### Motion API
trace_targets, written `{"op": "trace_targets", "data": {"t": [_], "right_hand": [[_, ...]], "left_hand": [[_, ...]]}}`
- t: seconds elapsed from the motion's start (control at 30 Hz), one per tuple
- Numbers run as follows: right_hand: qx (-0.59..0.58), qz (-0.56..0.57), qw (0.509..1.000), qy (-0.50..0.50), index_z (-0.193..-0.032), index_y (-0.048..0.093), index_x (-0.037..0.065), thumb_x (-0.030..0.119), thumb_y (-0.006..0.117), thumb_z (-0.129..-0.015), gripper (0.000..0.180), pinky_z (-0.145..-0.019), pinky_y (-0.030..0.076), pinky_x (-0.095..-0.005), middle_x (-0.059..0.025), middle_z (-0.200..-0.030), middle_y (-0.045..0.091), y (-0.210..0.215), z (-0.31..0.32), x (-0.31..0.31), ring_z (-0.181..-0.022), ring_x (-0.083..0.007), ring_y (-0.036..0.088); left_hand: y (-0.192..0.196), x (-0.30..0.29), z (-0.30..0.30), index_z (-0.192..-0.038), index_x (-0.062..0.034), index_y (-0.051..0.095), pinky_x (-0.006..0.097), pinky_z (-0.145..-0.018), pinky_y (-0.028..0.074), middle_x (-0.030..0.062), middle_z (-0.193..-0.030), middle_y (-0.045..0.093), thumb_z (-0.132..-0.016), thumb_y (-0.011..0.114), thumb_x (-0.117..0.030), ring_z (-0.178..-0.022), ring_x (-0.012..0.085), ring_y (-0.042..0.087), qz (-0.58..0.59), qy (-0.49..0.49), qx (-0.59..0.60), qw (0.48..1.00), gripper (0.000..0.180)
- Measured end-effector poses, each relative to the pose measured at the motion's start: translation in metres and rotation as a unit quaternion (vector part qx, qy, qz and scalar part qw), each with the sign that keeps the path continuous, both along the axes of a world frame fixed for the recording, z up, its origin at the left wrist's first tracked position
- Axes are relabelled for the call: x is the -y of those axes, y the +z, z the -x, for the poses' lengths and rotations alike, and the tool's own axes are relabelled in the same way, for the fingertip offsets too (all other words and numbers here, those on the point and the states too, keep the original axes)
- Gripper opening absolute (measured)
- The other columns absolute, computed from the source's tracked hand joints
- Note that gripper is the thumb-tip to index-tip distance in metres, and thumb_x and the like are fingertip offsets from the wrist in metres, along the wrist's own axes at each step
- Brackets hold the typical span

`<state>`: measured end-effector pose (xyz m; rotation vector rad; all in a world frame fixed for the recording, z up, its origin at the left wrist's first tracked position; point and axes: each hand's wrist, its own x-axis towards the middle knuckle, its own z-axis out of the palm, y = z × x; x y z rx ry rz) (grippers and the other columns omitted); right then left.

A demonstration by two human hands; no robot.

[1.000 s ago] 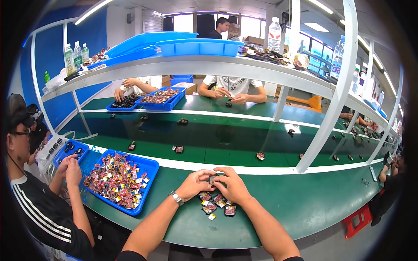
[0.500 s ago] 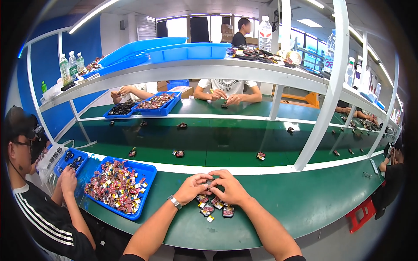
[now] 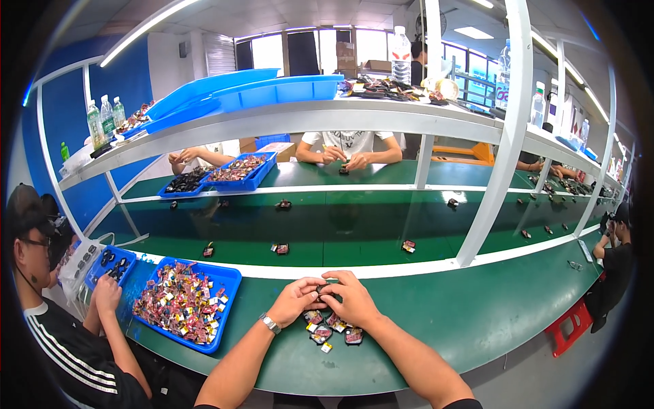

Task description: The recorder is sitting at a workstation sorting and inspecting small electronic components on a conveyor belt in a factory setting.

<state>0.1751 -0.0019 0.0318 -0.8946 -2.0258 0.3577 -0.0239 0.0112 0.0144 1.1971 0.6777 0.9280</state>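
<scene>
Both my hands meet over the green table, fingers closed round one small black part. My left hand, with a watch on the wrist, pinches it from the left. From the right, my right hand grips the same part with thumb and fingertips. Fingers cover most of it, so its exact kind is hidden. Just below my hands lies a loose cluster of small black-cased pieces with red and yellow-white parts. A small yellow-and-white piece rests at the cluster's near edge.
A blue tray heaped with red, yellow and white parts stands left of my hands. A person works at my left beside a smaller tray. Beyond a white rail, a belt carries scattered black pieces. A white shelf post rises at right.
The view has shifted slightly. Both hands stay together on the black part, with their fingers slightly rearranged. Across the table, a person's hand now holds a thin stick-like tool.
</scene>
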Motion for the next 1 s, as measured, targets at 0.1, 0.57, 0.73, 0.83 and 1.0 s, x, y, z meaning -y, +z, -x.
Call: {"op": "trace_targets", "data": {"t": [0.1,0.57,0.73,0.83,1.0], "right_hand": [[-0.014,0.015,1.0,0.006,-0.094,0.072,0.008,0.011,0.072,-0.081,0.014,-0.094,0.049,-0.0369,-0.0074,-0.122,0.061,-0.007,0.001,-0.002,-0.115,-0.0278,0.054],[-0.027,-0.012,1.0,0.004,-0.093,0.074,0.009,0.009,0.074,-0.077,0.016,-0.101,0.044,-0.0389,-0.0077,-0.128,0.059,0.001,0.002,0.0,-0.119,-0.0297,0.052],[-0.065,0.001,0.998,0.001,-0.092,0.075,0.01,0.008,0.073,-0.077,0.015,-0.099,0.045,-0.0387,-0.0078,-0.128,0.06,-0.005,0.006,-0.002,-0.121,-0.0289,0.052],[-0.079,0.017,0.997,0.001,-0.093,0.075,0.01,0.008,0.072,-0.077,0.016,-0.098,0.046,-0.0385,-0.0078,-0.129,0.06,-0.009,0.008,-0.001,-0.121,-0.0285,0.052],[-0.066,0.006,0.998,0.019,-0.094,0.073,0.007,0.008,0.067,-0.081,0.015,-0.104,0.041,-0.0411,-0.0089,-0.129,0.059,-0.006,0.006,-0.003,-0.124,-0.0315,0.049]], "left_hand": [[-0.001,-0.001,0.0,-0.128,-0.0021,0.05,0.033,-0.092,0.056,0.0085,-0.116,0.063,-0.097,0.054,-0.005,-0.108,0.0163,0.063,0.011,0.004,-0.005,1.0,0.031],[-0.006,-0.002,0.0,-0.125,0.0,0.051,0.035,-0.093,0.056,0.0119,-0.125,0.059,-0.097,0.058,-0.008,-0.109,0.019,0.063,0.006,0.009,0.037,0.999,0.03],[-0.004,0.002,0.001,-0.124,0.0,0.051,0.036,-0.093,0.057,0.0125,-0.127,0.059,-0.096,0.058,-0.008,-0.109,0.0198,0.063,0.009,0.014,0.055,0.998,0.029],[-0.007,0.001,-0.002,-0.122,0.0005,0.051,0.037,-0.093,0.057,0.0146,-0.128,0.058,-0.096,0.057,-0.005,-0.111,0.0218,0.063,0.021,0.029,0.041,0.999,0.027],[-0.004,0.003,-0.006,-0.122,0.0014,0.05,0.037,-0.094,0.056,0.0172,-0.129,0.058,-0.097,0.055,-0.003,-0.114,0.0228,0.061,-0.013,0.052,0.031,0.998,0.027]]}}
